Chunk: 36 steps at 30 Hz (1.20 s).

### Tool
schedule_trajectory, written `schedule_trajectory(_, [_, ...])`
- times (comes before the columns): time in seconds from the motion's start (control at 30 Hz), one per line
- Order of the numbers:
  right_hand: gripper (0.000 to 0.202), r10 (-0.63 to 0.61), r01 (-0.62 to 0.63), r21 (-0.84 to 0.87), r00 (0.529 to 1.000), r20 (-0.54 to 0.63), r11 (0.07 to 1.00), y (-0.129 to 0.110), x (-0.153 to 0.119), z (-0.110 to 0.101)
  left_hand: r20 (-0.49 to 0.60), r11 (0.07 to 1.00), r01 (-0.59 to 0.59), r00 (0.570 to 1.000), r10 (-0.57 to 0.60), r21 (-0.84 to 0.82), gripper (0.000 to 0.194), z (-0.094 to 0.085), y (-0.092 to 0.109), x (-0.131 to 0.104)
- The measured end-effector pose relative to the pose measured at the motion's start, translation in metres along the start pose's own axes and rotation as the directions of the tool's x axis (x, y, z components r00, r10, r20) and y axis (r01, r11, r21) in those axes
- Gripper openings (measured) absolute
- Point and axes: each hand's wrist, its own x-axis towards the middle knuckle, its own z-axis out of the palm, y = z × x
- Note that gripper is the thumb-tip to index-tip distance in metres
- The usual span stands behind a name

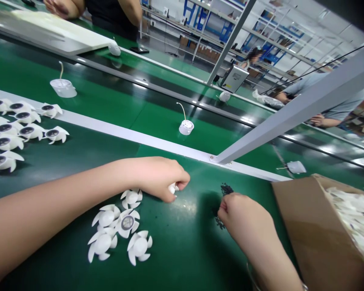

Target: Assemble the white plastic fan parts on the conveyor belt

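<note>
My left hand (165, 178) is closed around a small white part (172, 188), mostly hidden by the fingers. Below and left of it, several white fan blades (138, 245) lie on the green table; one shows a grey round centre (128, 222). My right hand (241, 212) has its fingertips pinched together at a pile of small black pieces (226, 188). Whatever is between those fingertips is too small or hidden to make out.
At the right stands a cardboard box (303, 226) of white parts. More fan blades (6, 141) lie far left. Beyond a white rail (139, 139), white housings with wires (186, 127) sit on a green belt. A slanted metal post (279, 117) rises at right. People are opposite.
</note>
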Motion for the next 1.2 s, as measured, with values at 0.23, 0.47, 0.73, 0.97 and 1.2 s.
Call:
schedule_trajectory(0.23, [0.023,-0.005,0.015,0.153,0.998,-0.062,0.988,0.005,0.006,0.003,-0.304,0.950,-0.311,0.905,0.298,0.004,0.014,0.022,-0.011,0.016])
schedule_trajectory(0.47, [0.011,-0.087,0.219,0.746,0.973,-0.213,0.629,-0.012,0.012,-0.012,-0.349,0.932,-0.314,0.906,0.238,-0.180,0.050,0.025,-0.017,0.016])
schedule_trajectory(0.73, [0.010,-0.109,0.303,0.783,0.950,-0.292,0.544,-0.047,0.018,0.008,-0.266,0.942,-0.149,0.962,0.067,-0.302,0.041,0.029,-0.025,0.022])
schedule_trajectory(0.97, [0.009,-0.207,0.396,0.615,0.911,-0.357,0.682,-0.054,0.020,0.011,-0.252,0.929,-0.155,0.965,0.070,-0.337,0.045,0.030,-0.024,0.022])
schedule_trajectory(1.2, [0.008,-0.239,0.425,0.528,0.892,-0.384,0.735,-0.053,0.021,0.009,-0.252,0.936,-0.157,0.965,0.076,-0.316,0.046,0.029,-0.024,0.022])
